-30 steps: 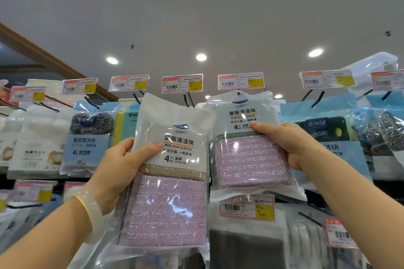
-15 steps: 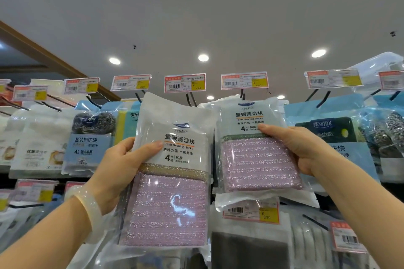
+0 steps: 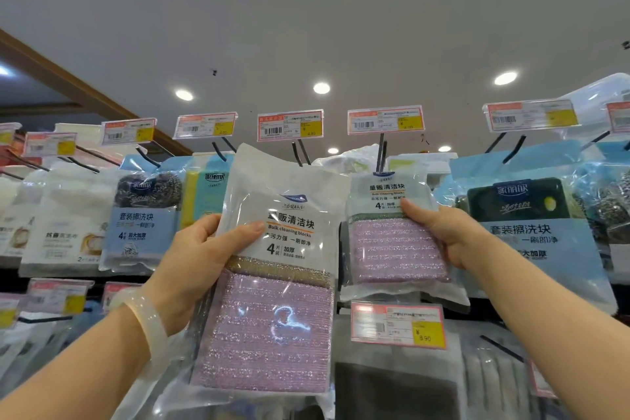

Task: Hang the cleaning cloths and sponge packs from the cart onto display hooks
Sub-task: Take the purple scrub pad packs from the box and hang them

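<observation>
Nearest the camera, the left hand (image 3: 194,262) is gripping a pink sponge pack (image 3: 276,269) by its left edge, thumb lying across the printed front and fingers curled behind. It looks light and springy inside a slick, crinkly bag, so it is probably best taken by the header above the sponges, where the film is flat and the hang hole should be. Further out, the right hand (image 3: 443,232) is closing on a second, matching pack (image 3: 392,232), thumb on its front and the pack's top reaching up to the display hook (image 3: 381,152) just above that hand. Whether the hole is already threaded I cannot tell. Price tags (image 3: 385,119) are standing beyond.
</observation>
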### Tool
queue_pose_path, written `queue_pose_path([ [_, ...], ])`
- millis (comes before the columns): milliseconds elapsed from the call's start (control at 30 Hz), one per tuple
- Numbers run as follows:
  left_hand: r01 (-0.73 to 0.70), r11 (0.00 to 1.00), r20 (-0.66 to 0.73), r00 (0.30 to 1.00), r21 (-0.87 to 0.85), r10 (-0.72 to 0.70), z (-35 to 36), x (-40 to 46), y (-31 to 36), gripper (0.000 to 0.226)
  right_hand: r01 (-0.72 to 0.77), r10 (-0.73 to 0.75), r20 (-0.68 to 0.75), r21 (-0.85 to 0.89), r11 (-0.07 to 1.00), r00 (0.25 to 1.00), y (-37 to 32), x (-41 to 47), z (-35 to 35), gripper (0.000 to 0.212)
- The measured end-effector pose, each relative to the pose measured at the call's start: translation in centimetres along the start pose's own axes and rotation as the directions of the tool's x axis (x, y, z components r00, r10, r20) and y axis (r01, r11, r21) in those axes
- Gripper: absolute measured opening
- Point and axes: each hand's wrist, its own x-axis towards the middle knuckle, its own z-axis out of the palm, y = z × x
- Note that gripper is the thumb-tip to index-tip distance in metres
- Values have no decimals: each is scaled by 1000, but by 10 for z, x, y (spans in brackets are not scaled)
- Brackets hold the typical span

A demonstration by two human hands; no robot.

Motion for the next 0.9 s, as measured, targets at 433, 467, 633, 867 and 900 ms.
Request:
queue_pose_path([
  [433, -4, 999, 18, 1000, 37, 3, 6, 0, -1, 55, 45, -161, -117, -659, 751, 980, 48, 44, 5, 73],
  [467, -1, 999, 21, 1000, 32, 0, 7, 0, -1, 53, 25, -160, -129, -699, 714, 979, 49, 44, 8, 76],
  [633, 16, 1000, 45, 999, 7, -16, 15, -5, -3, 49, -84, -129, -176, -849, 521, 976, 44, 35, 16, 115],
  [867, 7, 1000, 39, 999, -11, -7, 30, -12, -4, 60, 435, -417, 124, -264, 861, 901, 7, -43, 23, 42],
  [900, 1, 1000, 34, 999, -16, 0, 33, -12, -4, 60, 395, -359, 188, -218, 892, 914, 3, -56, 26, 53],
])
